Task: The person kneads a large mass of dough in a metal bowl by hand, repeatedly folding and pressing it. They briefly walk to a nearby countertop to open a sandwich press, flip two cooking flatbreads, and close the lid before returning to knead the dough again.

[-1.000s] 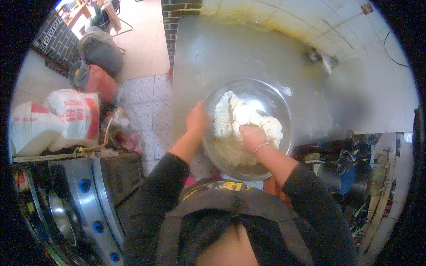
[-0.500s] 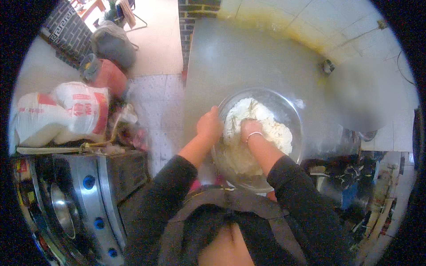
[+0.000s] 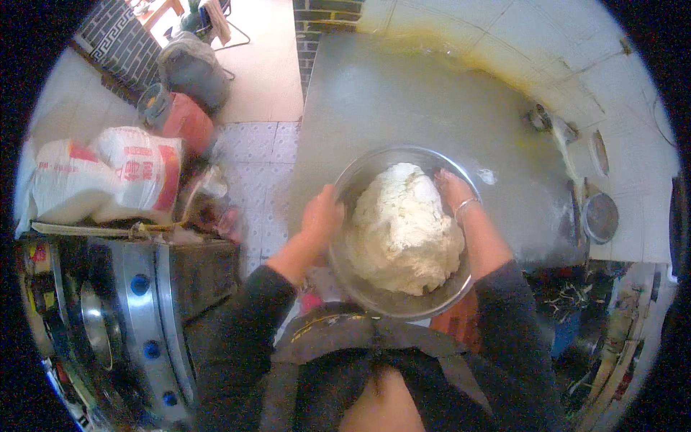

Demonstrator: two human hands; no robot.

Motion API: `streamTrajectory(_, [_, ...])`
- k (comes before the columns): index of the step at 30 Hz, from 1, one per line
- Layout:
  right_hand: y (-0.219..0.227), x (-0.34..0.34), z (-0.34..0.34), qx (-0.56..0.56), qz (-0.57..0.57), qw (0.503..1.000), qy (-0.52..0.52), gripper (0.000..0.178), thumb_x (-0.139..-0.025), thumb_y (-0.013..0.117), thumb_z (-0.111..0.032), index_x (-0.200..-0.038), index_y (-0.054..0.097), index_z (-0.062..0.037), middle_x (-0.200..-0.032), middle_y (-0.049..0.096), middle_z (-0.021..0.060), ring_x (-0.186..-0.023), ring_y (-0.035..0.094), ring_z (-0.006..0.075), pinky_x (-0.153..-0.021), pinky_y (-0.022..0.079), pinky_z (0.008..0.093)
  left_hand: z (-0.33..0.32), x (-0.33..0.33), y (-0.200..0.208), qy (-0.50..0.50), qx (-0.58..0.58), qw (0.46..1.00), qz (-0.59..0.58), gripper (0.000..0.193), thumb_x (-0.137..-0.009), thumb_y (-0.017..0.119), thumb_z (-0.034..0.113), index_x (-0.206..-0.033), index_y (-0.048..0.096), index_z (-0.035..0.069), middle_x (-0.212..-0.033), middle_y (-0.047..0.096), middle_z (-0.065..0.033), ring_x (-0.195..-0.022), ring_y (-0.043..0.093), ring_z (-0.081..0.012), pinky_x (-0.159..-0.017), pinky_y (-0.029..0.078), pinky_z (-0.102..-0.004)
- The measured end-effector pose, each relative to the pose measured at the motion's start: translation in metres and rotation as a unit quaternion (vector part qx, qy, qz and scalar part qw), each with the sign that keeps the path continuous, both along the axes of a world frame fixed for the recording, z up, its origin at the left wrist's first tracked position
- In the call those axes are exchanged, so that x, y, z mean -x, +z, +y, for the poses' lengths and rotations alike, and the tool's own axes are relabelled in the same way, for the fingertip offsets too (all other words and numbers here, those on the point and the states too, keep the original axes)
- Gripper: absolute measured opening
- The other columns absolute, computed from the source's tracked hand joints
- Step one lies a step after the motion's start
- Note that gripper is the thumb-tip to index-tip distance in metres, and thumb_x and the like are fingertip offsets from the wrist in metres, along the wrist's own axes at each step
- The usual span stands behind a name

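Observation:
A wide metal bowl stands near the table's front edge, with a big pale lump of dough heaped inside it. Loose white flour coats the top of the lump. My left hand is closed on the bowl's left rim, its thumb side toward the bowl. Inside the far right of the bowl, my right hand lies against the dough, between it and the wall. Flour whitens those fingers, whose tips are blurred and partly hidden. A light bracelet circles the right wrist.
Beneath the bowl is a grey metal table, backed by a stained tiled wall. White sacks lie on a cabinet at left, above a steel appliance with blue knobs. A round dark pan is at the table's right.
My right hand has come out of the dough's middle to the bowl's right side. The dough now stands as a taller, turned-over mound. My left hand has stayed on the rim, slightly further left.

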State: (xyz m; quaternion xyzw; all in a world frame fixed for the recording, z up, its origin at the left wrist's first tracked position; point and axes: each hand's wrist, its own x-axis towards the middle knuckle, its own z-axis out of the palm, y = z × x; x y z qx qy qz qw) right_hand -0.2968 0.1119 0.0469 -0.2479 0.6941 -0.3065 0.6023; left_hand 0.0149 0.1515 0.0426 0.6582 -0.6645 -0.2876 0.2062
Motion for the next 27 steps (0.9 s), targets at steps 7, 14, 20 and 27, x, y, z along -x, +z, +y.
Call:
streamTrajectory(7, [-0.04, -0.019, -0.042, -0.047, -0.099, 0.993, 0.036, 0.033, -0.088, 0.043, -0.026, -0.104, 0.056, -0.0011, -0.099, 0.061, 0.0127, -0.083, 0.06, 0.0222, -0.071, 0.049, 0.0322, -0.026, -0.002, 0.006, -0.024, -0.044, 0.998, -0.036, 0.023, -0.079, 0.055, 0.021, -0.093, 0.05, 0.004, -0.085, 0.06, -0.0224, -0.083, 0.057, -0.04, -0.071, 0.045, -0.0479])
streamTrajectory(14, [0.022, -0.109, -0.036, -0.035, 0.06, 0.919, 0.388, 0.033, -0.082, 0.051, -0.034, -0.095, 0.062, -0.0054, -0.092, 0.063, 0.0082, -0.079, 0.061, 0.0199, -0.07, 0.049, 0.0347, -0.027, 0.004, 0.007, -0.018, -0.05, 0.997, -0.049, 0.026, -0.079, 0.056, 0.023, -0.098, 0.051, 0.006, -0.089, 0.06, -0.0206, -0.086, 0.057, -0.0378, -0.073, 0.045, -0.0468])
streamTrajectory(20, [0.08, -0.12, 0.068, 0.196, 0.384, 0.668, 0.606, 0.025, -0.07, 0.059, -0.031, -0.085, 0.063, -0.0116, -0.086, 0.063, 0.011, -0.077, 0.061, 0.0269, -0.068, 0.049, 0.04, -0.025, -0.002, -0.005, -0.014, -0.019, 0.998, -0.05, 0.029, -0.078, 0.057, 0.022, -0.102, 0.051, 0.007, -0.095, 0.06, -0.0185, -0.09, 0.058, -0.0356, -0.077, 0.046, -0.045])
streamTrajectory(27, [0.073, -0.114, 0.128, 0.12, 0.547, 0.654, 0.509, 0.016, -0.065, 0.059, -0.02, -0.077, 0.065, -0.0116, -0.077, 0.063, 0.0126, -0.074, 0.063, 0.0291, -0.067, 0.05, 0.0392, -0.028, 0.006, 0.003, -0.035, -0.037, 0.998, -0.022, 0.027, -0.077, 0.055, 0.017, -0.102, 0.051, 0.006, -0.095, 0.06, -0.0199, -0.091, 0.058, -0.0362, -0.077, 0.046, -0.0448])
